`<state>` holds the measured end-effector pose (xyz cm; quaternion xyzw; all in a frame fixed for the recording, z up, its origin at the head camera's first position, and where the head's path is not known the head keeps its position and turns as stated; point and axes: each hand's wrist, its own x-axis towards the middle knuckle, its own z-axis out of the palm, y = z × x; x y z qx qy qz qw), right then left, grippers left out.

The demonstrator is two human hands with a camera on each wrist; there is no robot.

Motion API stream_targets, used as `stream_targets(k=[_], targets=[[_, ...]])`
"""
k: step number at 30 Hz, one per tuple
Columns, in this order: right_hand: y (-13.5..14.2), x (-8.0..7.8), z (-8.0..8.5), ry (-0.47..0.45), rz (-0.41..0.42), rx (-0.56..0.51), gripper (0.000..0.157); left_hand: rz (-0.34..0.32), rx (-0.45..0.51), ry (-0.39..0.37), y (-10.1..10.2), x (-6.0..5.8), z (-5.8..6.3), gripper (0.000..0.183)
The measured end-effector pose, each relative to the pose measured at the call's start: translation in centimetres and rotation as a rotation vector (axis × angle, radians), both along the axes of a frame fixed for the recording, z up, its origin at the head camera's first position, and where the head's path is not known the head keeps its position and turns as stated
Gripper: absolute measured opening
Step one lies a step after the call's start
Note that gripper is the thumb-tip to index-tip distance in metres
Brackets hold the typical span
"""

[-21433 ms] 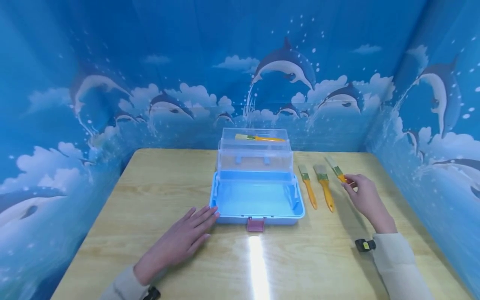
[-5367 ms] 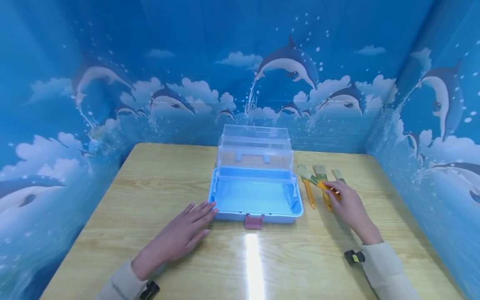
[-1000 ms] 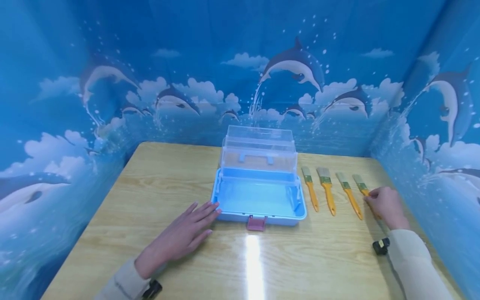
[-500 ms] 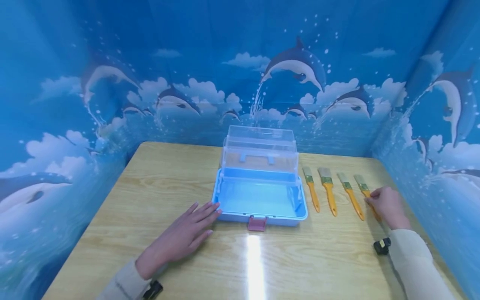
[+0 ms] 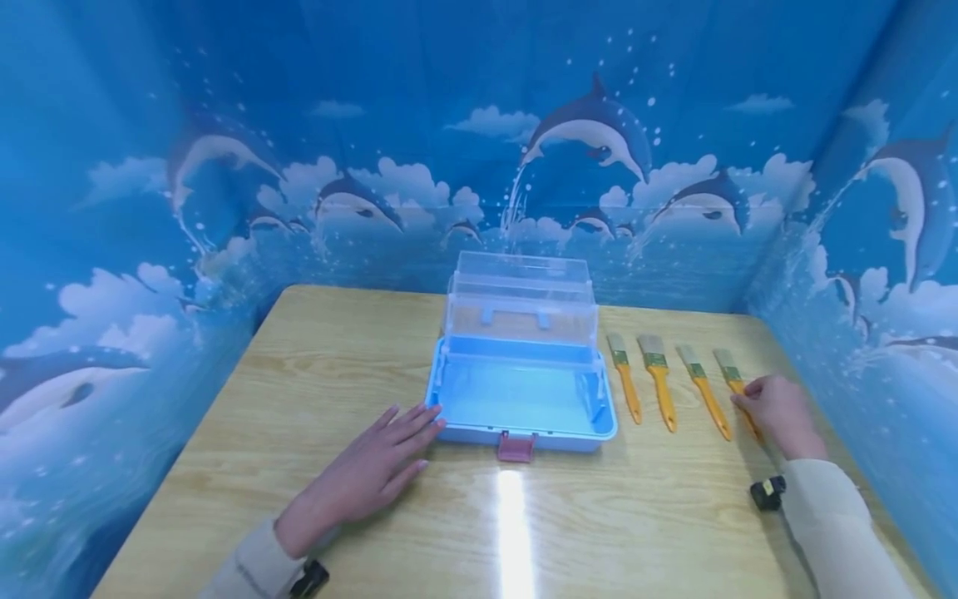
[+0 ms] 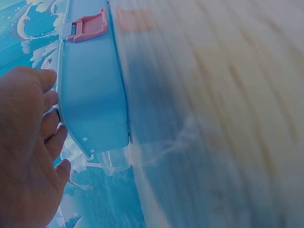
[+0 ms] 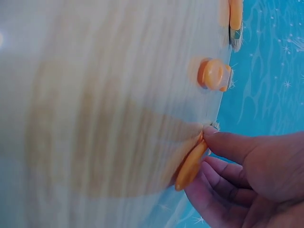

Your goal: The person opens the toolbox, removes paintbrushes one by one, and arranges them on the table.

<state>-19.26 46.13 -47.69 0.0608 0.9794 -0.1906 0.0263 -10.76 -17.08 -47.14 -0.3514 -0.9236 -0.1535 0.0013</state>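
My right hand [image 5: 774,409] pinches the orange handle of the rightmost paintbrush [image 5: 734,379], which lies on the table. In the right wrist view, thumb and fingers close round that paintbrush's handle [image 7: 191,166]. Left of it lie a narrow paintbrush [image 5: 704,389], a wider paintbrush [image 5: 659,381] and another narrow one [image 5: 624,376], bristles pointing away from me. My left hand [image 5: 367,470] has its fingers straight, their tips touching the front left corner of a blue storage box [image 5: 572,446]. The box stands open, its bottom bare.
Clear plastic tiers and a lid [image 5: 522,287] rise at the back of the box. A pink latch [image 5: 516,448] hangs at its front. Blue dolphin-print curtains [image 5: 479,150] enclose the wooden table [image 5: 352,341] at the back and sides.
The paintbrush once on the clear upper tier is gone from there. My right hand has carried a paintbrush rightward to the end of the row. The left hand stays at the box.
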Motion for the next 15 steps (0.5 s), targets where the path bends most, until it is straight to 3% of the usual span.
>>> stream_targets(k=[9,15], targets=[[0.1,0.2,0.6,-0.064,0.02,0.015,0.051,0.007,0.039,-0.036,0.3,0.1,0.1,0.058],[-0.9,0.4,1.9,-0.137,0.041,0.08,0.053,0.011,0.08,-0.042,0.2,0.1,0.4,0.055]])
